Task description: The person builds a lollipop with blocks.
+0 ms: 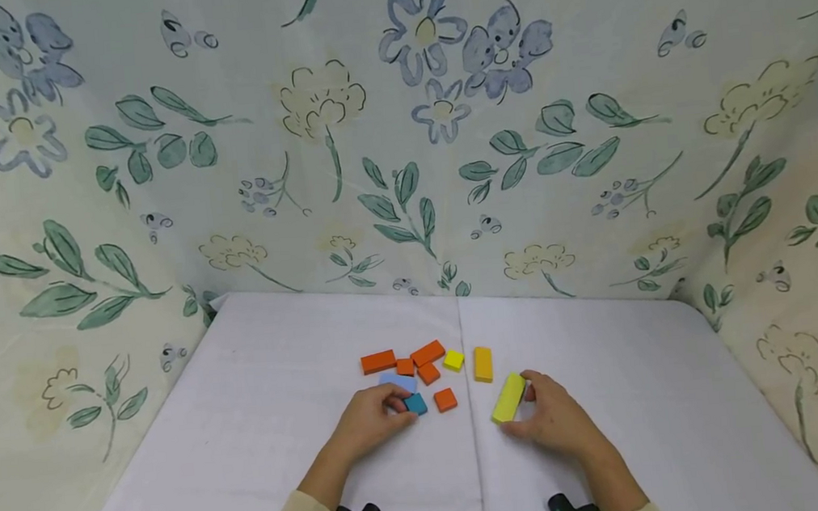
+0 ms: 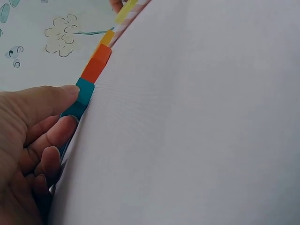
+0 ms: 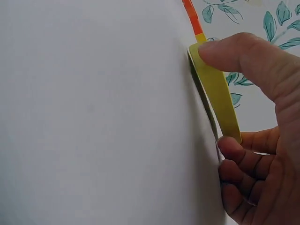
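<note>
My left hand [image 1: 374, 422] pinches a small teal block [image 1: 415, 404] between thumb and fingers, low over the white cloth. In the left wrist view the thumb lies on the top of that teal block [image 2: 84, 93]. On the right, my right hand [image 1: 554, 415] holds a long yellow-green block [image 1: 509, 398] by its two ends. The right wrist view shows the thumb at one end of the yellow-green block [image 3: 215, 89] and fingers at the other. A light blue block [image 1: 398, 382] lies just behind the left hand, partly covered by it. An orange square block [image 1: 446, 400] sits between the hands.
Behind the hands lie long orange-red blocks [image 1: 378, 362], small orange blocks [image 1: 428, 373], a yellow square block [image 1: 453, 360] and an amber oblong block [image 1: 483, 364]. A crease runs down the white tablecloth [image 1: 272, 365]. A floral curtain [image 1: 407, 231] encloses the table's back and sides.
</note>
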`<state>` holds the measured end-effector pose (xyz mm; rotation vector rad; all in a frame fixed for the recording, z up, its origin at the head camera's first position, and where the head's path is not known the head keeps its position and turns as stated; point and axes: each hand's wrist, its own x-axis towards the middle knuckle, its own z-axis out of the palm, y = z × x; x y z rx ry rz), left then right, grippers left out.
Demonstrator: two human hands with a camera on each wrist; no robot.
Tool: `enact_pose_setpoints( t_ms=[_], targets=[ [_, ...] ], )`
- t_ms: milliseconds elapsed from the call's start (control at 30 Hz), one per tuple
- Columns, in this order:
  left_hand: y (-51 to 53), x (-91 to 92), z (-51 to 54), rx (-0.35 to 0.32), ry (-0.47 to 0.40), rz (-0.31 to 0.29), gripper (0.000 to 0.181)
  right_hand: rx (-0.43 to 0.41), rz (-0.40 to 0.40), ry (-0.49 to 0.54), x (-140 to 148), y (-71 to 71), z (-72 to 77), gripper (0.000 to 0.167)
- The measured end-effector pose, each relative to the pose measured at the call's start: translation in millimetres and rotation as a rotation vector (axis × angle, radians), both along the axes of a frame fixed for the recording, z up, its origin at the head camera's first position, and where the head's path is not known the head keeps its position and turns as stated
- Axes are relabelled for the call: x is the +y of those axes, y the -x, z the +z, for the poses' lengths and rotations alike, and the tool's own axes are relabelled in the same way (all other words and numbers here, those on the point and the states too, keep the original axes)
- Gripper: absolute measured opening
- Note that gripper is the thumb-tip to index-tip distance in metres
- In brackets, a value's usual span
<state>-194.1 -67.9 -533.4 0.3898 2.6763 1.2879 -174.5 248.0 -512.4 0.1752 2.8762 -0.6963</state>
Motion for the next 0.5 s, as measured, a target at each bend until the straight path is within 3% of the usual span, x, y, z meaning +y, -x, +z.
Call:
enact_pose_setpoints(
  t_ms=[200, 400, 500],
  targets=[
    [-0.6, 1.0, 1.2, -0.009, -0.015, 0.004, 0.031, -0.002, 0.120, 0.131, -17, -3.8, 7.9, 0.104],
    [-1.9, 2.7, 2.6, -0.014, -0.005, 0.009, 0.031, -0.035, 0.344, 0.212, -40, -10.9, 13.2, 0.101],
    [-2.4, 2.5, 3.0, -0.012, 0.004, 0.010, 0.031, -0.083, 0.446, 0.205, -52, -15.6, 15.2, 0.100]
  ],
)
